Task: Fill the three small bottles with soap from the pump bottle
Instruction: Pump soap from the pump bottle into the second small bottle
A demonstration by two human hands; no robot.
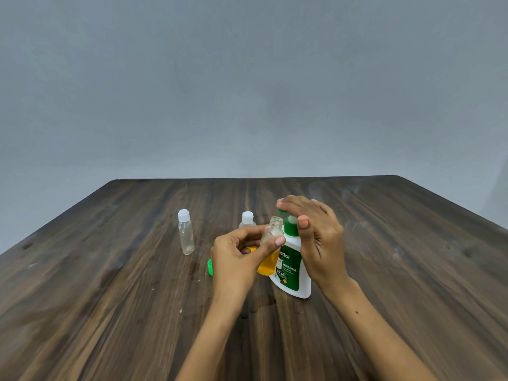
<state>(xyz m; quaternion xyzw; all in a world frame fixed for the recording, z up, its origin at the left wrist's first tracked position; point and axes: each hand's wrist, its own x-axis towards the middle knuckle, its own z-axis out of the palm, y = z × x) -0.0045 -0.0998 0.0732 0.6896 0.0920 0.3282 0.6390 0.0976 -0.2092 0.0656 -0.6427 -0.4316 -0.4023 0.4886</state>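
Fingers (270, 244) of the left hand (236, 259) pinched the open small bottle (272, 232), thumb in front and the others curled behind, holding its uncapped mouth up just beside the green pump head (290, 225). Right hand (316, 232) lay flat across the top of the pump bottle (294, 273), fingers straight and together, pressing on the pump; its thumb hung down in front of the green collar. Pump bottle stood upright on the surface (110, 298), white body with green label.

Held bottle showed yellow soap in its lower part, clear above; judged partly filled, still short of the neck. Exact level hard to read behind the thumb.

Two other small bottles stood on the surface with white caps on: one well to the left (186, 235), clear and apparently empty; one (247, 220) behind the left hand, mostly hidden, contents could not be told. A green cap (210, 267) lay on the surface at the left wrist side, presumably from the held bottle.

Progress, as judged: first bottle under way, none seen finished. Remaining: top up and cap this one, then uncap, fill and recap the other two.
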